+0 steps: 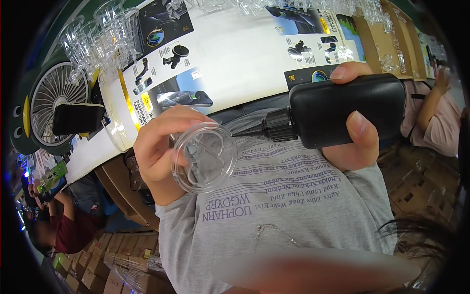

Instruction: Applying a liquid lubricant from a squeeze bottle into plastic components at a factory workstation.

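Observation:
My left hand (159, 152) is closed round a clear plastic cup-like piece (208, 181) with a round, ridged rim. The piece is tilted so that its round end shows, and a curved shape is visible inside. In my right hand (360, 134) lies a black squeeze bottle (350, 108), held on its side with thumb and fingers round its body. Its ribbed cap and thin pointed nozzle (252, 130) point left, the tip at or very near the rim of the clear piece. I cannot tell whether they touch.
Clear plastic cups (100, 41) stand on the table (235, 54) at the far left. Beside them are a round fan (58, 103) and a dark phone (78, 119). An open cardboard box (377, 39) holds clear pieces. Other people sit at both sides, with cartons (107, 264) behind.

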Demonstrator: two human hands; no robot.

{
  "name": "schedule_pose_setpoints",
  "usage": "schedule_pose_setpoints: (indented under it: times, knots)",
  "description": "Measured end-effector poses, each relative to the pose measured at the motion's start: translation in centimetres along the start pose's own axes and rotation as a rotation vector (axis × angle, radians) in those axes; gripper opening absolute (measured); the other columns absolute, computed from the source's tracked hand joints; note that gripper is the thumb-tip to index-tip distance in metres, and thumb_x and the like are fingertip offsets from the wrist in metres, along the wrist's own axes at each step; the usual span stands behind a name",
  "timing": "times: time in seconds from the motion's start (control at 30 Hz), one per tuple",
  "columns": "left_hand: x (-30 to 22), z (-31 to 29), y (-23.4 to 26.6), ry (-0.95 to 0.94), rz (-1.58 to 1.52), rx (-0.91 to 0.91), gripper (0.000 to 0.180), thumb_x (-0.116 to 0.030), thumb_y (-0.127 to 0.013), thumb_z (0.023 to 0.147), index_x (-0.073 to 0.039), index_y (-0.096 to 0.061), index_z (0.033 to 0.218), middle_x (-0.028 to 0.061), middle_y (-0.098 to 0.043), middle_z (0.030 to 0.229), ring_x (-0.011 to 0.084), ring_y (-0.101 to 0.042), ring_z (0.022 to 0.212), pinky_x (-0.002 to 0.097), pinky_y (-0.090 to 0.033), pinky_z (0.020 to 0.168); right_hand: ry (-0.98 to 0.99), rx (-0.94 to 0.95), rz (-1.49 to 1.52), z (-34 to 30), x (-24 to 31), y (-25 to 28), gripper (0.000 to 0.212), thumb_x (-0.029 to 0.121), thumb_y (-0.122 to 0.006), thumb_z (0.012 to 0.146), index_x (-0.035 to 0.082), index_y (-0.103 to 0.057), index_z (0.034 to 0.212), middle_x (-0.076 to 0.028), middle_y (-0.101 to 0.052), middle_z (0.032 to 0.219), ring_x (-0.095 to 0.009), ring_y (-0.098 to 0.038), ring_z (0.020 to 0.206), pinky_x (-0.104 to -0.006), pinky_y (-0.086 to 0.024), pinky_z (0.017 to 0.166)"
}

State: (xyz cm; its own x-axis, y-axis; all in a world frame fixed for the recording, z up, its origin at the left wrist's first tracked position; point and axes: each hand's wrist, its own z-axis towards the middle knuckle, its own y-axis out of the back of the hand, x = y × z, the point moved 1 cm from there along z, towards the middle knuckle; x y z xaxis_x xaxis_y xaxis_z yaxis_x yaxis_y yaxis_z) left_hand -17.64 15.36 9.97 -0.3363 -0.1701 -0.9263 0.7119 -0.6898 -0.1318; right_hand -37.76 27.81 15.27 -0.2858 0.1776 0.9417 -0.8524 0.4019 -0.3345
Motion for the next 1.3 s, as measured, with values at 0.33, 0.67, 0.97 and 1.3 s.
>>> schedule_pose_setpoints:
  times: [0.33, 0.67, 0.97, 1.3]
  knots:
    - [0.9, 0.3, 1.5, 0.089, -0.103, 0.128, 0.049, -0.044, -0.065, 0.075, 0.005, -0.058, 0.081, 0.0181, -0.060, 0.068, 0.0266, -0.059, 0.060, 0.0321, -0.046, 0.054, -0.003, 0.016, -0.008, -0.1, 0.0, 0.1, 0.044, 0.026, -0.062, 0.070, 0.000, -0.053, 0.105, -0.013, -0.060, 0.091, -0.017, -0.061, 0.082, -0.0277, -0.049, 0.073]
    - [1.1, 1.8, 2.2, 0.175, -0.291, 0.540, 0.041, -0.029, -0.061, 0.078, 0.009, -0.061, 0.091, 0.0210, -0.064, 0.085, 0.0303, -0.065, 0.077, 0.0338, -0.050, 0.070, -0.027, 0.025, -0.007, -0.2, -0.1, 0.1, 0.045, 0.023, -0.061, 0.068, -0.001, -0.053, 0.105, -0.014, -0.059, 0.092, -0.018, -0.061, 0.081, -0.0277, -0.050, 0.073]
    - [1.3, 2.0, 2.2, 0.157, -0.308, 0.649, 0.038, -0.025, -0.055, 0.083, 0.011, -0.060, 0.094, 0.0214, -0.064, 0.085, 0.0300, -0.065, 0.078, 0.0323, -0.051, 0.069, -0.034, 0.047, 0.011, -0.2, 0.0, 0.2, 0.046, 0.021, -0.061, 0.066, -0.002, -0.053, 0.105, -0.014, -0.059, 0.092, -0.019, -0.062, 0.082, -0.0283, -0.050, 0.073]
    - [1.4, 2.9, 2.3, 0.195, -0.299, 0.836, 0.035, -0.022, -0.053, 0.086, 0.011, -0.059, 0.099, 0.0207, -0.064, 0.087, 0.0286, -0.065, 0.077, 0.0307, -0.050, 0.067, 0.000, 0.059, 0.028, -0.3, -0.1, 0.1, 0.045, 0.018, -0.060, 0.066, -0.003, -0.052, 0.106, -0.015, -0.059, 0.095, -0.020, -0.061, 0.084, -0.0280, -0.051, 0.073]
